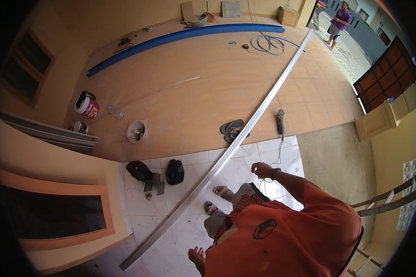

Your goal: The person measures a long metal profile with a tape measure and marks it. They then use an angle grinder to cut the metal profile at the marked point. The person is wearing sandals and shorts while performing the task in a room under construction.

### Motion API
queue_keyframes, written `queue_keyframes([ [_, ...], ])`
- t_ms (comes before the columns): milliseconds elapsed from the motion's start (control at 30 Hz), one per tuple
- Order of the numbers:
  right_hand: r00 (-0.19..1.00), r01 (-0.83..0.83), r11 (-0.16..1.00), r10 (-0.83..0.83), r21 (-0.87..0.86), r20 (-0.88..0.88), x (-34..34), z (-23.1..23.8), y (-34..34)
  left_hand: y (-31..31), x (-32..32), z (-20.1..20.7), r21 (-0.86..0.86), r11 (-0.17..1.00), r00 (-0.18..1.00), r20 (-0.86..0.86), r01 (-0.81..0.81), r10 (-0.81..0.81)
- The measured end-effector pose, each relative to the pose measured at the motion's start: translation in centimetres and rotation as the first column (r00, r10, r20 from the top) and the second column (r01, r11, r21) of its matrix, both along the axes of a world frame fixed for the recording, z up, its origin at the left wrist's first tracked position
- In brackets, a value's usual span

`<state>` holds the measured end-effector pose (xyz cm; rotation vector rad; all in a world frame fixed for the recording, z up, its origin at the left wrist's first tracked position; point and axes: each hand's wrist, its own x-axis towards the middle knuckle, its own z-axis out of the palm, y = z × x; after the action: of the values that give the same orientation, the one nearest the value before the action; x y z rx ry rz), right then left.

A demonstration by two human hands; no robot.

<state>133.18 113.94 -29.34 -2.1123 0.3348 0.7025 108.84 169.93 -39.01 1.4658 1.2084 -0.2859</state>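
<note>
Low in the head view, my left hand (pixel 197 256) is held beside my orange shirt, palm partly up, fingers apart and empty. My right hand (pixel 262 170) hangs over the white tiles with loosely bent fingers, and I see nothing in it. A long silver metal profile (pixel 226 154) lies diagonally across the floor, just beyond my sandalled feet (pixel 217 198); neither hand touches it. Nearest to my right hand is an angle grinder (pixel 280 122), lying on the floor past it. The grinder's cord (pixel 280 152) runs back beneath that hand.
Dark flip-flops (pixel 231 127) lie against the profile. Black bags (pixel 175 171), a bucket of tools (pixel 137 131) and a plastic bottle (pixel 115 112) stand leftward. A blue beam (pixel 185 36) and coiled blue hose (pixel 269 45) lie far off. A person (pixel 340 23) stands outside.
</note>
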Motion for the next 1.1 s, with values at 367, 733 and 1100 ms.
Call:
queue_keyframes([
  [367,0.543,0.633,0.636,-0.772,-0.441,-0.332,-27.4,-4.2,-3.5,1.8,27.7,1.1,-0.193,0.884,0.871,-0.176,0.426,-0.459],
  [733,0.125,0.990,0.135,-0.976,-0.043,-0.175,-16.3,-9.1,-16.7,-31.8,55.5,3.8,-0.147,0.738,0.749,0.043,0.659,-0.661],
  [1100,0.397,0.913,0.408,-0.881,-0.012,0.258,6.5,0.7,-42.2,-51.0,67.7,4.0,-0.196,0.551,0.566,0.020,0.811,-0.824],
])
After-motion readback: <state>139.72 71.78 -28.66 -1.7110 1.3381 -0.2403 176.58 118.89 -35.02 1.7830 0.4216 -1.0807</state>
